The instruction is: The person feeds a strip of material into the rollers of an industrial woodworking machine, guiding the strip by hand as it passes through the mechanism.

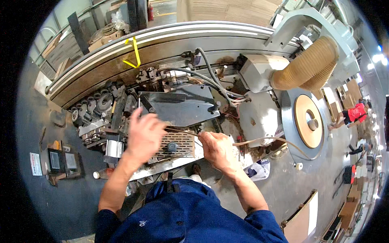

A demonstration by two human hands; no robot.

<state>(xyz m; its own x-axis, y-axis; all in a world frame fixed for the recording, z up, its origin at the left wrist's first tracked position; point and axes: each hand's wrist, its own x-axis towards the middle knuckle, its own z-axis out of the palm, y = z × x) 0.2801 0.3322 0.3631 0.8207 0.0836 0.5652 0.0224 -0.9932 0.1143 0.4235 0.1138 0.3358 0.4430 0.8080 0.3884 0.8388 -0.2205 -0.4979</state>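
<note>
With fingers of right hand (219,149) clenched on tan strip (266,138), of left hand (144,135) too blurred to judge; stretched toward coil (300,121); probably light, springy; best pinched across both flat faces.

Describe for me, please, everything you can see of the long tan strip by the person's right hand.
The strip is thin, flat and tan, perhaps plastic or veneer. The right hand grips it; from there it runs rightward in a shallow arch, then curves down past the lower part of the round gray plate. Its course left of the hand is hard to make out.
</note>
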